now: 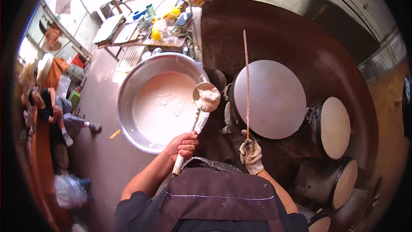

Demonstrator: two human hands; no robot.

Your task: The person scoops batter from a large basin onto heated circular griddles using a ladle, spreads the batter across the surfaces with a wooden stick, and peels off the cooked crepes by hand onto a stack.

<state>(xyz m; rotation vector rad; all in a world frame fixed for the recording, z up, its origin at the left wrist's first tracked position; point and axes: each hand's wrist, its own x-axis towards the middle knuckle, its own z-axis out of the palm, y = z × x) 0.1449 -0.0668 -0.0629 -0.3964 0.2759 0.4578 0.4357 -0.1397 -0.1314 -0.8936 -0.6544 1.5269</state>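
My bare left hand [182, 148] grips the pale handle of a ladle [195, 95]. The ladle's bowl carries a heap of thick whitish batter [210, 98] and is seen over the right rim of a large metal basin [124, 129]. More of the same pale batter [161, 106] fills the lower part of that basin. In a soiled knit glove, my right hand [251, 155] is closed around a long thin wooden stick [247, 80]. The stick points away from me, across the left side of a bare round grey griddle plate [272, 100].
Several drum-like round griddles with pale tops, including one griddle [335, 128], curve along my right. A cluttered table [145, 42] stands beyond the basin. At left, a person [53, 109] sits with feet extended onto the floor [99, 167], near a plastic bag [70, 191].
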